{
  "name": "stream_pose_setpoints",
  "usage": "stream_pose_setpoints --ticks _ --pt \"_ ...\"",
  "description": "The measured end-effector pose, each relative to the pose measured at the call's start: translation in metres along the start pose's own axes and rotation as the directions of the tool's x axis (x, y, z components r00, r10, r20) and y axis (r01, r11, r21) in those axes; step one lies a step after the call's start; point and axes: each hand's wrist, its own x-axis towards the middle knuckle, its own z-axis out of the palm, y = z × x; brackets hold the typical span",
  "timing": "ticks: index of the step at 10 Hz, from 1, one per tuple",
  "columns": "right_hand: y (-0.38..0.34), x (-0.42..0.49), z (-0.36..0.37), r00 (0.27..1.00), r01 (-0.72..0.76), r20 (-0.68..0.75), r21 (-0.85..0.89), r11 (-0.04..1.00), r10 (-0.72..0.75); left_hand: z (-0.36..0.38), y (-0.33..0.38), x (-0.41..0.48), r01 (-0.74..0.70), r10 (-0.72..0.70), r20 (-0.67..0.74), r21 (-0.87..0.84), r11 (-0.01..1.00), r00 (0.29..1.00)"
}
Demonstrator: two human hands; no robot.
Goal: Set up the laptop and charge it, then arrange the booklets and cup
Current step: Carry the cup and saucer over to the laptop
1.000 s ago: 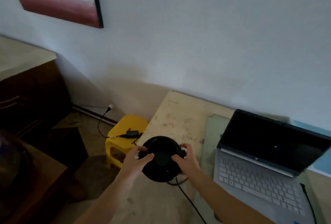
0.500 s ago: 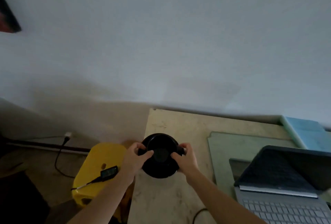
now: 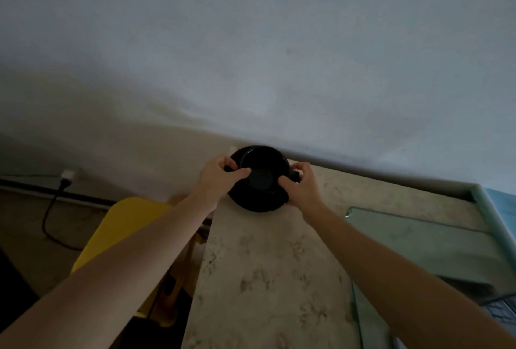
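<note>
Item: black cup [image 3: 261,178] on saucer [image 3: 255,204], at the far left corner of the counter [image 3: 265,279] near the wall [image 3: 251,41]: left grip [image 3: 220,178] and right grip [image 3: 300,185] both closed on opposite sides, thumbs over the rim, apparently to steady the pair for placing out of the way.

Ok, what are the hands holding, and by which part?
The cup: the left hand grips its left rim, the right hand its right rim, thumbs over the top.

wall [image 3: 279,69] close behind cup [image 3: 262,160], open tabletop [image 3: 265,279] nearer, glass sheet [image 3: 418,242] right
</note>
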Motion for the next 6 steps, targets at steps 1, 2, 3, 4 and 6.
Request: stream_pose_setpoints --ticks 1,2,3,4,6 --pt "-0.002 0.013 -0.003 1.000 -0.018 0.001 -0.030 0.999 0.018 0.007 0.002 0.009 -0.010 0.010 -0.005 -0.011 1.000 1.000" --pt "-0.003 0.021 -0.003 0.998 -0.057 0.004 -0.043 0.997 0.057 0.011 0.003 0.015 0.021 -0.022 -0.016 -0.061 0.998 1.000" --pt "-0.005 0.026 -0.004 0.995 -0.096 0.013 -0.033 0.995 0.096 0.014 0.003 0.019 0.064 -0.064 0.005 -0.098 0.993 0.998" --pt "-0.007 0.025 -0.005 0.993 -0.112 0.024 -0.036 0.993 0.113 0.014 0.005 0.017 0.082 -0.081 0.018 -0.104 0.991 0.997" --pt "-0.010 0.010 -0.009 0.982 -0.180 0.074 0.099 0.979 0.174 0.020 -0.006 0.001 0.024 -0.027 -0.024 -0.112 0.993 0.999"
